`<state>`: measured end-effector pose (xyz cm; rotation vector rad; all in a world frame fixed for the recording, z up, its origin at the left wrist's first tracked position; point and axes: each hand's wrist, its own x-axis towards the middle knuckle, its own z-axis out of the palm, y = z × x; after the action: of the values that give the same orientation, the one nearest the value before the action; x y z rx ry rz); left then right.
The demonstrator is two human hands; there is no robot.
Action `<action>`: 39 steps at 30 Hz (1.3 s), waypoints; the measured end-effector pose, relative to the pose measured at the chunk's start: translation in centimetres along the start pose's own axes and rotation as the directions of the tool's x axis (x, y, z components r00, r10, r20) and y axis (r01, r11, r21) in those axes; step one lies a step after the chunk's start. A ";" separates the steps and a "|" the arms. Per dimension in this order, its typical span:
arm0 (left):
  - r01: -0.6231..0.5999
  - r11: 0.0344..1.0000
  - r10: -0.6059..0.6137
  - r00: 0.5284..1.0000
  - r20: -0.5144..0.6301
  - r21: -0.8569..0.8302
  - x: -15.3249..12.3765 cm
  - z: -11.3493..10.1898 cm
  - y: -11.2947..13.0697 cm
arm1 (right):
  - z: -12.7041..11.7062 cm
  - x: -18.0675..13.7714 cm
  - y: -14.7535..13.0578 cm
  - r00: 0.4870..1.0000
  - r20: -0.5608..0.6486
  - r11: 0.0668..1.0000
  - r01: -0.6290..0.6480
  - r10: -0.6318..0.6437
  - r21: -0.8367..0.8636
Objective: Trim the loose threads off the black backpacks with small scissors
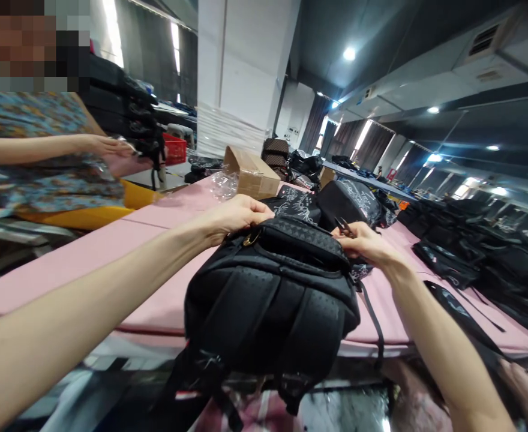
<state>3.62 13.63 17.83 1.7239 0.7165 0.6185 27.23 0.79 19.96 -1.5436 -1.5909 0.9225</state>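
A black backpack (268,306) stands on the near edge of a pink table (88,264), its padded back panel and shoulder straps facing me. My left hand (237,216) is closed on the bag's top left edge, by a small gold fitting. My right hand (363,240) grips the top right edge and also holds a small pair of dark snips whose tips poke out above the fingers. Loose straps dangle from the bag below the table edge.
More black bags (480,252) are piled on the table's right side, and others (331,204) lie just behind the backpack. A cardboard box (252,174) sits at the far end. Another person's hand (106,146) reaches in at the left, over yellow material (84,216).
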 end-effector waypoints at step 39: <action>-0.411 0.676 0.262 0.910 0.321 0.612 -3.1 2.4 5.6 | 10.3 -7.1 4.1 0.934 -0.319 0.818 0.053 0.163 0.573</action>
<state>4.12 8.70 22.54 2.6053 0.4878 0.4312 20.30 -6.31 11.26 -1.2301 -0.8929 0.9742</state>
